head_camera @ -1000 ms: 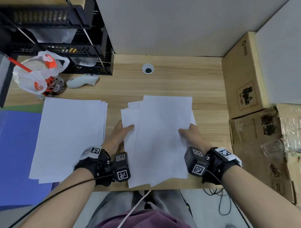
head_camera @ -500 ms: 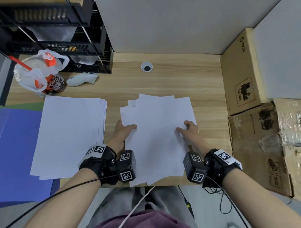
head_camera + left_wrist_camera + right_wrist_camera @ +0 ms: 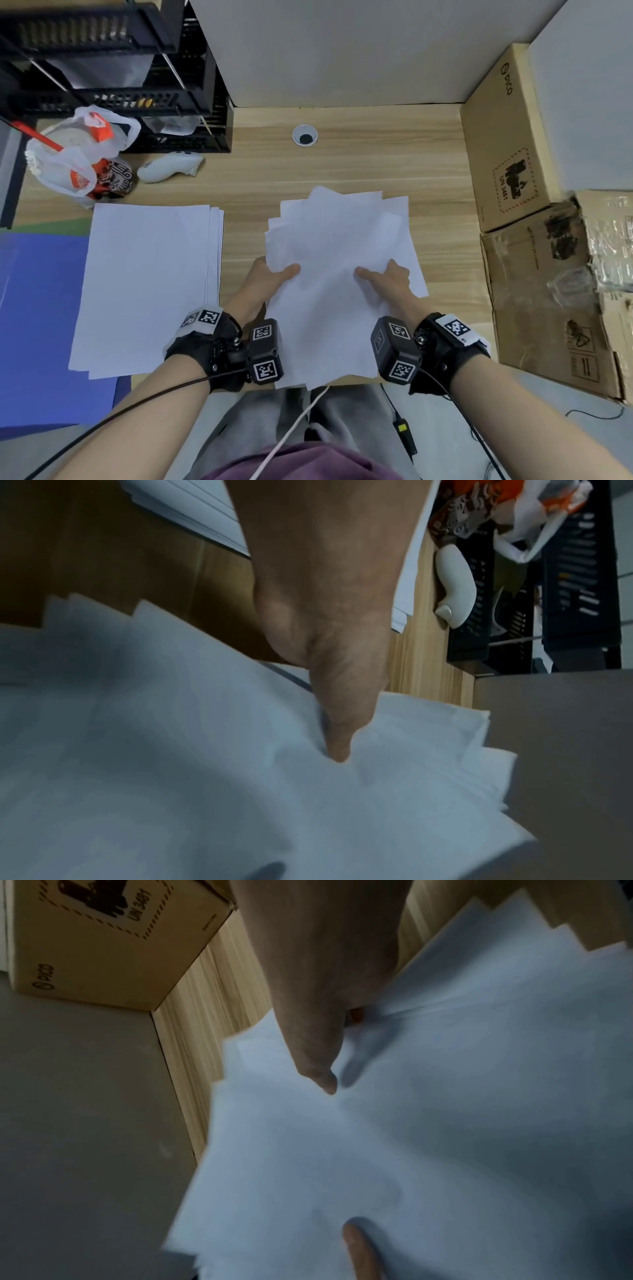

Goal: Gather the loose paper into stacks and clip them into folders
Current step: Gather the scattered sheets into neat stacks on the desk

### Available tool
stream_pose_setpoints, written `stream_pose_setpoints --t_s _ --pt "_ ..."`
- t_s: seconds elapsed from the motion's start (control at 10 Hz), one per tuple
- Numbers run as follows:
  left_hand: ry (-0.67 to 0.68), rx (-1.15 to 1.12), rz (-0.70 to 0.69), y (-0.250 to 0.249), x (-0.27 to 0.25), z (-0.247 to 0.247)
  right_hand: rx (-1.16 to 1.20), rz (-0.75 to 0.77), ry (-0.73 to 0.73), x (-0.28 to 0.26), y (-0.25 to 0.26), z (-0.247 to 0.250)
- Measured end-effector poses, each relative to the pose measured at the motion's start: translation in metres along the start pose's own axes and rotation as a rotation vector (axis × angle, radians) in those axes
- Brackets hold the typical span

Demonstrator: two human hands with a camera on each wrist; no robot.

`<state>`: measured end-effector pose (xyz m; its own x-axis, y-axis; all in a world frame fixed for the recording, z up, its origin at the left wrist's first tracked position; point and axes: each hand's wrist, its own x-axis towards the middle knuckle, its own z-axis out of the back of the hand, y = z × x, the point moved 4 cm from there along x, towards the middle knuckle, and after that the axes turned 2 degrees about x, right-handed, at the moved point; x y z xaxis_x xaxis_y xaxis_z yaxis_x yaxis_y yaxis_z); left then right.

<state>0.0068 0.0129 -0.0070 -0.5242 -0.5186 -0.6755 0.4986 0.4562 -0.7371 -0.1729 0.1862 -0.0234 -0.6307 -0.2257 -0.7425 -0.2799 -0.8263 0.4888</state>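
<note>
Left of held loose sheets point(image 3: 339, 260): neat stack point(image 3: 147, 284), blue folder point(image 3: 37, 329)

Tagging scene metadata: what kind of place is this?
Likely an office desk or cubicle: a wooden desktop with a cable grommet, black stacked paper trays, grey partition walls, and cardboard shipping boxes at the side.

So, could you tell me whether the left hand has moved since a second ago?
Yes. The left hand has slid rightward, away from the neat stack and further onto the loose sheets it grips.
</note>
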Motion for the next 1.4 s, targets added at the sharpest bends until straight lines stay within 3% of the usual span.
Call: stream_pose_setpoints --t_s 0.1,0.2,0.4,0.5,0.6,0.7,0.8,0.9,1.0,1.1,1.2,1.3,1.4 --pt "0.058 -0.011 -0.043 -0.005 -0.004 0.006 0.203 0.079 -0.037 -0.003 0.003 0.0" --pt "0.073 -0.069 -0.072 -0.009 -0.007 0.011 0.511 0.077 0.046 -0.009 0.004 -0.003" --pt "-0.036 -0.167 -0.094 -0.011 -0.006 0.034 0.543 0.081 0.318 -0.028 0.01 -0.002" --pt "-0.107 -0.226 -0.1 -0.01 -0.002 0.042 0.437 0.07 0.219 -0.023 0.006 0.005" --pt "-0.221 -0.24 -0.055 -0.003 0.007 0.054 0.512 0.024 0.066 -0.021 -0.001 0.023" --pt "-0.344 -0.176 -0.028 0.01 0.019 0.065 0.408 -0.091 -0.152 -0.025 -0.017 0.053" --pt "-0.415 -0.153 0.002 0.02 0.021 0.066 0.336 -0.151 -0.211 -0.029 -0.029 0.065" --pt "-0.335 -0.083 0.041 0.03 0.022 0.062 0.354 -0.212 -0.174 -0.029 -0.046 0.054" --pt "-0.087 0.097 0.075 0.034 0.02 0.054 0.462 -0.249 -0.085 -0.002 -0.075 0.037" --pt "0.066 0.263 0.058 0.032 0.015 0.053 0.514 -0.289 -0.08 -0.004 -0.065 0.024" --pt "0.129 0.375 0.007 0.02 0.005 0.054 0.521 -0.315 -0.072 -0.001 -0.049 0.012" --pt "0.226 0.459 -0.056 0.006 -0.008 0.048 0.434 -0.24 -0.05 -0.004 -0.026 0.011" --pt "0.235 0.513 -0.073 -0.013 -0.026 0.049 0.05 -0.151 -0.092 -0.004 -0.008 0.015"
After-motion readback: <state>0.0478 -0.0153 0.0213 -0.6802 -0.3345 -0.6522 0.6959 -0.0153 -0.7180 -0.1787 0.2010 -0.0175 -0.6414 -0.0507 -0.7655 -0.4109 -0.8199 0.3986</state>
